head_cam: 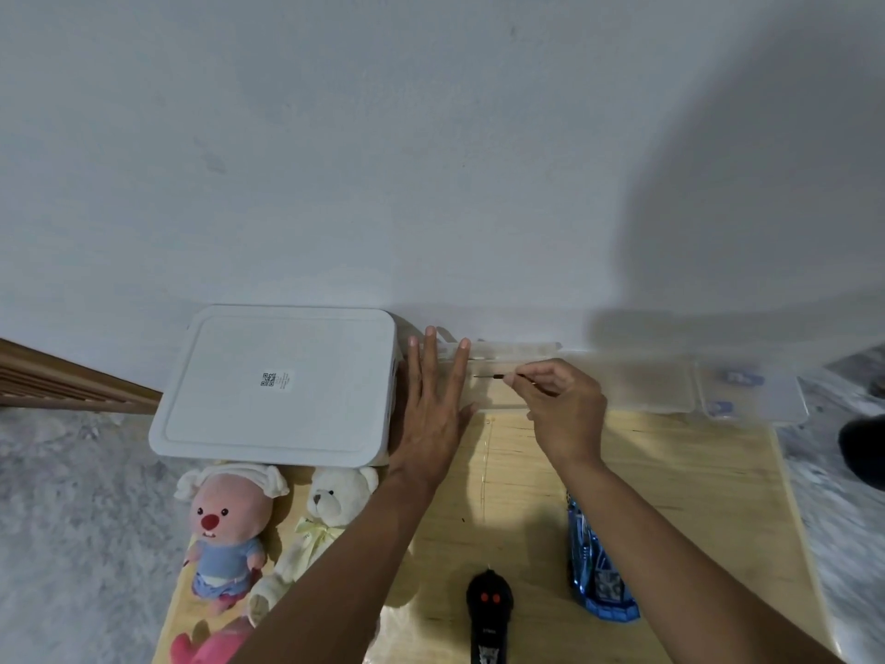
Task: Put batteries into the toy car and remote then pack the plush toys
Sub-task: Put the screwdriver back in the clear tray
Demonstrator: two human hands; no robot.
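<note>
Fingers of left hand straight, spread, laid flat just beside white box; right hand pinching thin screwdriver at 12 o'clock — toy car at 5, remote at 6, plush toys at 8.

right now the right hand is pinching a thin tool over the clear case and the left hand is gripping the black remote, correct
In the head view the left hand grips nothing: it is flat, fingers straight, next to the white box. The black remote lies untouched. The right hand does pinch the thin tool over the clear case.
</note>
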